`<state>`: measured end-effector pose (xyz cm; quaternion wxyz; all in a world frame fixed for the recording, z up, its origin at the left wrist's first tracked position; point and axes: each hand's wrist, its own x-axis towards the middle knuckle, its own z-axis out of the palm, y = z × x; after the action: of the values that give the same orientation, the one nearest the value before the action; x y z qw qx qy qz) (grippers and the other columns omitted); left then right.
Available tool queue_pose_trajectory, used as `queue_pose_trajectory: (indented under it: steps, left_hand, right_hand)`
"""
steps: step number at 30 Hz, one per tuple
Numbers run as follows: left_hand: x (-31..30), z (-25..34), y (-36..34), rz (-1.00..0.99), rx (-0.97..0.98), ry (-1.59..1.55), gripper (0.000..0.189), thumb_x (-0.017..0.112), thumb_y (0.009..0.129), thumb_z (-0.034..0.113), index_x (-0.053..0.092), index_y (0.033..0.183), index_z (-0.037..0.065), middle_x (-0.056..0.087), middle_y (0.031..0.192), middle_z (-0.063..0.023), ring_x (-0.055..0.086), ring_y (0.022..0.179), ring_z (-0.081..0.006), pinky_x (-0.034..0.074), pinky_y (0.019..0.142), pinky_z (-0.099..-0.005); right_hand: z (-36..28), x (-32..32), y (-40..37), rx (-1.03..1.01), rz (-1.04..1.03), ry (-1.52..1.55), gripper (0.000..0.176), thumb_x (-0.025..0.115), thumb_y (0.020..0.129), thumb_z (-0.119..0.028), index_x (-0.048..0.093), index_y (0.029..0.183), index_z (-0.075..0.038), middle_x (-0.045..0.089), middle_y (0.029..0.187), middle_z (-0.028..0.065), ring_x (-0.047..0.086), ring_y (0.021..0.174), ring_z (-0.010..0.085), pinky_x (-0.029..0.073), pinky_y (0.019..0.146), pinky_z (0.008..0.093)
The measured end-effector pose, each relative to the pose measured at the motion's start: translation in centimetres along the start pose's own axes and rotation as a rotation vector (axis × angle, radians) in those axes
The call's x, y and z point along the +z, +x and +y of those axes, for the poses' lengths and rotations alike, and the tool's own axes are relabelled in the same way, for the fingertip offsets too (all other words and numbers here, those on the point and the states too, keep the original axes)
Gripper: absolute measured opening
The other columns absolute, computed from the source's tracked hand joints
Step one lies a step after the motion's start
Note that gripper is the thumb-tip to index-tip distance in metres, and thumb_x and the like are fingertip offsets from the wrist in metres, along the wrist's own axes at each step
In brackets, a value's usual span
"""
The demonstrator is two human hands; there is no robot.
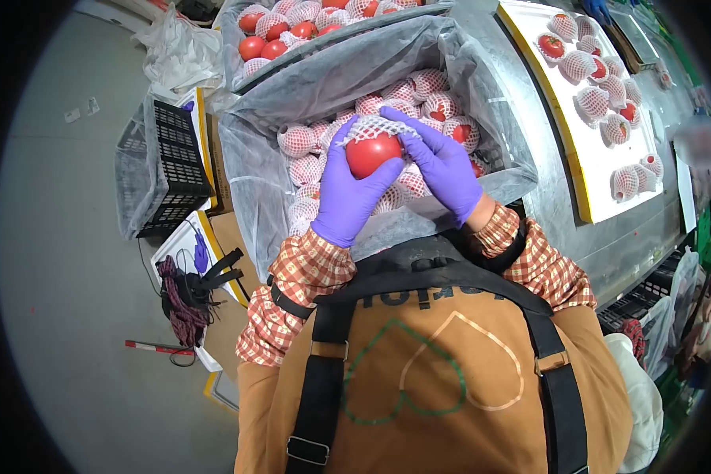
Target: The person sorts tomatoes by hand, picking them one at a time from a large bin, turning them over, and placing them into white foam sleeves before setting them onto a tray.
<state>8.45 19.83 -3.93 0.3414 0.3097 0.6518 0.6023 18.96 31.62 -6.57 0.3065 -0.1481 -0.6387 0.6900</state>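
A red tomato is held over the lined crate, its top covered by a white foam net sleeve. In a purple glove, my left hand is closed around the tomato's left side and underside, thumb across its lower front. My right hand, also gloved, pinches the net sleeve at the tomato's upper right. Below both hands, the crate with a grey liner contains several tomatoes in foam nets. Part of that layer is hidden by my hands.
Behind is another lined crate of tomatoes, some bare. At right, a white tray with netted tomatoes lies on a metal table. A black lined crate stands at left, above cords.
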Motion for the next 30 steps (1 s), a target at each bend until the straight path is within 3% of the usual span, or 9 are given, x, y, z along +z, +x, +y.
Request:
queue_pose_trajectory:
  steps: [2, 6, 9, 11, 14, 18, 24, 26, 30]
  left_hand:
    - [-0.2, -0.2, -0.1, -0.027, -0.029, -0.212, 0.078, 0.073, 0.08, 0.022, 0.03, 0.14, -0.001, 0.046, 0.128, -0.0192, 0.05, 0.117, -0.0227, 0.045, 0.097, -0.0347]
    - [-0.8, -0.1, -0.4, -0.065, -0.196, -0.888, 0.069, 0.061, 0.086, 0.032, 0.032, 0.14, 0.001, 0.043, 0.135, -0.0136, 0.046, 0.124, -0.0253, 0.038, 0.105, -0.0433]
    - [-1.2, 0.4, -0.4, -0.084, -0.231, -0.916, 0.071, 0.06, 0.086, 0.036, 0.031, 0.141, 0.002, 0.042, 0.136, -0.014, 0.045, 0.125, -0.0262, 0.039, 0.105, -0.0453]
    - [-1.2, 0.4, -0.5, -0.111, -0.231, -0.949, 0.071, 0.061, 0.085, 0.033, 0.031, 0.141, 0.002, 0.043, 0.135, -0.0142, 0.046, 0.124, -0.0256, 0.04, 0.103, -0.0444]
    - [-1.6, -0.2, -0.6, -0.178, -0.036, -0.227, 0.078, 0.068, 0.08, 0.023, 0.028, 0.144, 0.005, 0.048, 0.128, -0.0134, 0.055, 0.11, -0.0196, 0.047, 0.093, -0.0341]
    - [-1.5, -1.1, -1.1, -0.014, 0.012, -0.096, 0.092, 0.079, 0.069, 0.009, 0.026, 0.145, 0.006, 0.042, 0.133, -0.0147, 0.049, 0.114, -0.0202, 0.044, 0.096, -0.0317]
    - [-5.6, -0.4, -2.0, 0.357, 0.352, 0.425, 0.08, 0.085, 0.058, 0.014, 0.044, 0.127, 0.007, 0.043, 0.121, -0.0145, 0.047, 0.113, -0.0304, 0.04, 0.099, -0.0392]
    - [-7.8, -0.1, -2.4, 0.45, 0.379, 0.489, 0.079, 0.087, 0.054, 0.016, 0.046, 0.122, 0.009, 0.043, 0.115, -0.0138, 0.048, 0.109, -0.032, 0.041, 0.096, -0.0403]
    - [-16.2, -0.8, -1.8, 0.709, 0.532, 0.645, 0.074, 0.087, 0.056, 0.016, 0.047, 0.118, 0.009, 0.043, 0.114, -0.0118, 0.048, 0.108, -0.0273, 0.043, 0.093, -0.0378]
  right_hand:
    - [-0.3, -1.3, 0.2, -0.053, 0.015, -0.106, 0.041, 0.049, 0.098, -0.026, 0.051, 0.131, -0.003, 0.061, 0.122, 0.0088, 0.058, 0.104, 0.0133, 0.045, 0.094, 0.0288]
    - [-0.4, -5.8, -0.2, 0.26, -0.119, -0.21, 0.044, 0.052, 0.096, -0.03, 0.052, 0.129, -0.001, 0.065, 0.111, 0.008, 0.062, 0.09, 0.0136, 0.05, 0.081, 0.0269]
    - [-1.5, -6.8, -0.9, 0.6, -0.102, 0.213, 0.04, 0.053, 0.096, -0.026, 0.056, 0.121, 0.005, 0.064, 0.11, 0.0091, 0.06, 0.093, 0.0134, 0.048, 0.082, 0.0257]
    - [-0.9, -6.3, -1.2, 0.473, -0.065, 0.113, 0.038, 0.052, 0.096, -0.024, 0.057, 0.121, 0.005, 0.064, 0.111, 0.0086, 0.059, 0.096, 0.013, 0.047, 0.084, 0.026]
    - [-3.3, -3.6, -0.8, 0.146, -0.002, -0.12, 0.031, 0.051, 0.096, -0.017, 0.059, 0.12, 0.002, 0.062, 0.117, 0.0108, 0.057, 0.109, 0.017, 0.043, 0.095, 0.0293]
    - [-4.2, 0.8, -1.0, -0.405, -0.215, -0.7, 0.032, 0.052, 0.092, -0.006, 0.057, 0.123, 0.0, 0.054, 0.129, 0.0185, 0.054, 0.119, 0.0299, 0.041, 0.099, 0.0347]
    - [-3.0, 4.4, -1.7, -0.339, -0.321, -0.534, 0.041, 0.05, 0.092, -0.007, 0.048, 0.133, 0.0, 0.043, 0.14, 0.0183, 0.045, 0.128, 0.0293, 0.039, 0.102, 0.0357]
    - [-3.3, 6.0, -2.4, -0.138, -0.354, -0.276, 0.042, 0.049, 0.093, -0.006, 0.046, 0.134, 0.0, 0.041, 0.142, 0.0176, 0.044, 0.128, 0.0277, 0.04, 0.1, 0.0351]
    - [-1.4, 5.4, -2.7, -0.05, -0.502, -0.316, 0.035, 0.05, 0.093, -0.006, 0.053, 0.126, 0.001, 0.052, 0.132, 0.0164, 0.05, 0.123, 0.0264, 0.042, 0.098, 0.0337]
